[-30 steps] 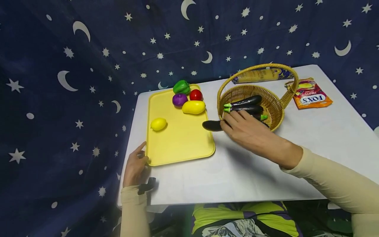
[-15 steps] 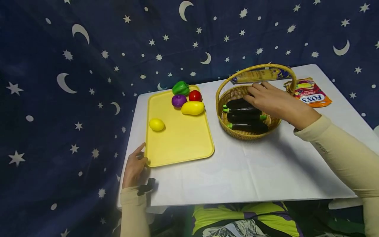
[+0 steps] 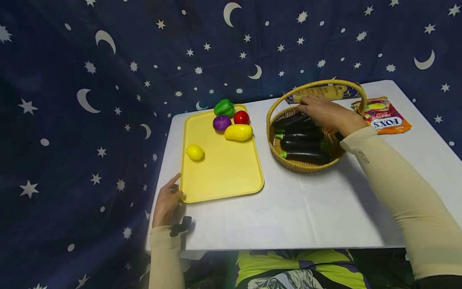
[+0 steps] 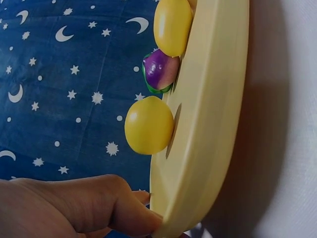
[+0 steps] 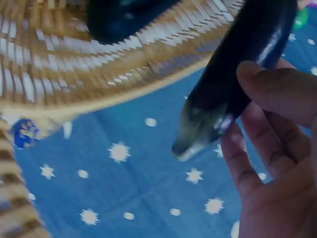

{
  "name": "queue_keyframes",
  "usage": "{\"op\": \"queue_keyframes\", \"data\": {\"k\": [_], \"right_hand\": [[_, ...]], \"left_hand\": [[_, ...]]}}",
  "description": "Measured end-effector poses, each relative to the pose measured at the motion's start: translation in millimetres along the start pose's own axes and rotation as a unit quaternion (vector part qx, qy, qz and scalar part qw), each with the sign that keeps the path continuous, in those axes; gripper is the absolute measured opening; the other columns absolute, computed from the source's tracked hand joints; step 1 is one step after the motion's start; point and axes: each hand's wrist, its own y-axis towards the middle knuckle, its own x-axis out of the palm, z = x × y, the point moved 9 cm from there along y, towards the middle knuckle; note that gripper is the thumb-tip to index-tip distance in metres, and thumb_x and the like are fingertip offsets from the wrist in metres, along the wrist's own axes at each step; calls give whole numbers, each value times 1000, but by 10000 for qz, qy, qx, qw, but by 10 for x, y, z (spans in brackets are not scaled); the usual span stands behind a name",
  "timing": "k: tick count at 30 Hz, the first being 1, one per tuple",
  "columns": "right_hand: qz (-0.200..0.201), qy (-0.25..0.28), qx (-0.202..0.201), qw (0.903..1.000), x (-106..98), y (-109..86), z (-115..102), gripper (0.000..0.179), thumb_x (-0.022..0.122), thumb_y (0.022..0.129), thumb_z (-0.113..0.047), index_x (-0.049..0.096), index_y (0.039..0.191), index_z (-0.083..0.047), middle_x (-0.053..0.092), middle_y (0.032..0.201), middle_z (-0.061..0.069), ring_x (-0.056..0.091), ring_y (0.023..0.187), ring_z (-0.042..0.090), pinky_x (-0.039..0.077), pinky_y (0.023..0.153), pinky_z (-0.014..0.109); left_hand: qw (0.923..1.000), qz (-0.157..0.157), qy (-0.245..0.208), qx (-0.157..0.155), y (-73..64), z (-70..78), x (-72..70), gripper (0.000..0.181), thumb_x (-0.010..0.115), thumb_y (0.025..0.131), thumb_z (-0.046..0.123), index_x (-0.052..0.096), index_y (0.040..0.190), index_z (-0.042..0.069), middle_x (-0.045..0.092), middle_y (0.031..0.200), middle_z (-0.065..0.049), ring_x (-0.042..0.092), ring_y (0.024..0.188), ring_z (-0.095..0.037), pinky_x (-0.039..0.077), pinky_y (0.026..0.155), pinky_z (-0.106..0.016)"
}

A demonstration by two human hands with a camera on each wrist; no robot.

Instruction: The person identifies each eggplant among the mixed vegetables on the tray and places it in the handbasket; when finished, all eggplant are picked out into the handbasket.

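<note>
My right hand (image 3: 319,110) is over the back of a wicker basket (image 3: 306,165), pinching a dark eggplant (image 5: 233,74) between thumb and fingertips. Its pale stem end points past the rim in the right wrist view. Several other eggplants (image 3: 304,156) lie side by side in the basket beneath it. At the left, my left hand (image 3: 167,202) holds the near left corner of a yellow tray (image 3: 223,176), thumb at the rim. On the tray sit a lemon (image 3: 195,152), a mango (image 3: 238,132), a purple round vegetable (image 3: 221,123), a red round one (image 3: 241,117) and a green pepper (image 3: 224,108).
The basket's tall hoop handle (image 3: 317,83) arches above the right hand. Behind the basket lies a long yellow and blue packet (image 3: 328,93). An orange FOX'S bag (image 3: 384,116) lies to its right. A starry cloth (image 3: 195,64) hangs behind the white table (image 3: 281,220).
My right hand has moved from the tray's right edge to the back of the basket, bringing the eggplant over the others. The left hand stays at the tray's corner.
</note>
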Motion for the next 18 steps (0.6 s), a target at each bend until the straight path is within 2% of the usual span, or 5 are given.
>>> {"op": "queue_keyframes", "data": {"k": [4, 7, 11, 18], "right_hand": [[116, 186, -24, 9998, 107, -8, 117, 50, 53, 97, 19, 65, 139, -6, 58, 135, 27, 49, 136, 53, 34, 119, 73], [161, 295, -43, 9994, 149, 22, 167, 47, 54, 96, 20, 67, 133, -7, 61, 133, 26, 53, 131, 49, 40, 116, 69], [-106, 391, 112, 9991, 194, 111, 221, 48, 51, 98, 19, 64, 135, -9, 60, 139, 25, 52, 135, 48, 42, 116, 66], [-602, 447, 518, 9958, 249, 155, 288, 52, 53, 98, 18, 61, 141, -8, 57, 138, 26, 51, 134, 47, 44, 114, 64]], "left_hand": [[9999, -33, 123, 28, -8, 13, 4, 83, 57, 90, 0, 39, 166, 30, 54, 143, -20, 51, 73, -16, 40, 52, -25], [9999, -3, 137, 75, -19, 26, -9, 84, 57, 89, -1, 39, 166, 29, 55, 141, -20, 49, 71, -15, 39, 50, -24], [9998, 70, 59, 159, -24, 28, -27, 86, 57, 88, -5, 39, 167, 25, 54, 137, -22, 53, 88, -19, 43, 58, -23], [9996, -59, 196, 169, 19, 34, 28, 90, 56, 84, -6, 37, 167, 23, 57, 138, -25, 53, 80, -19, 43, 57, -24]]}}
